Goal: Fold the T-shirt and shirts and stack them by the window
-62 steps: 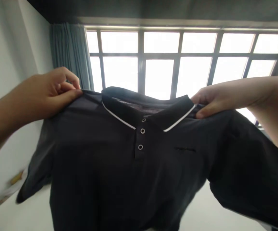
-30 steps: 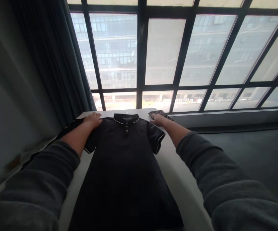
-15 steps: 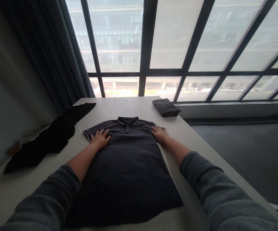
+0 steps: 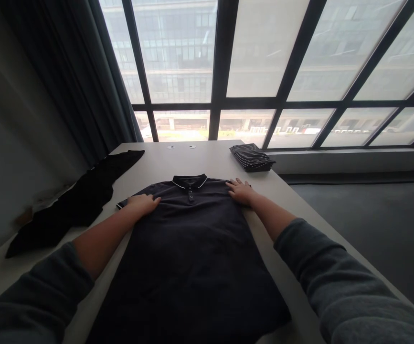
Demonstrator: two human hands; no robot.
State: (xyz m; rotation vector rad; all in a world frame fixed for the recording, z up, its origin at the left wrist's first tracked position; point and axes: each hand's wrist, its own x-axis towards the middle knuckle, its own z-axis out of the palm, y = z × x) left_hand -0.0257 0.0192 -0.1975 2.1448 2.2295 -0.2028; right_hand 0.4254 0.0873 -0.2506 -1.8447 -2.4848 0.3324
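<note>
A dark polo shirt [image 4: 196,258] lies front side up, its black collar with white trim pointing away from me and its buttoned placket facing up. My left hand [image 4: 143,205] is at the shirt's left shoulder, its fingers curled in and closed on the cloth near the white-edged sleeve. On the opposite shoulder rests my right hand [image 4: 241,192], fingers spread over the fabric and partly covering that sleeve. Slight creases run across the chest. The bottom hem goes partly out of view.
The white table [image 4: 210,160] carries a black garment [image 4: 74,203] spread along its left edge. A folded black-and-white striped cloth [image 4: 251,157] sits at the far right corner. Beyond stand a dark curtain [image 4: 81,71] and large framed windows.
My left hand has gone from lying flat with spread fingers to curled, shifting slightly left. The shirt's lower part has moved nearer to me, and creases now show across its chest.
</note>
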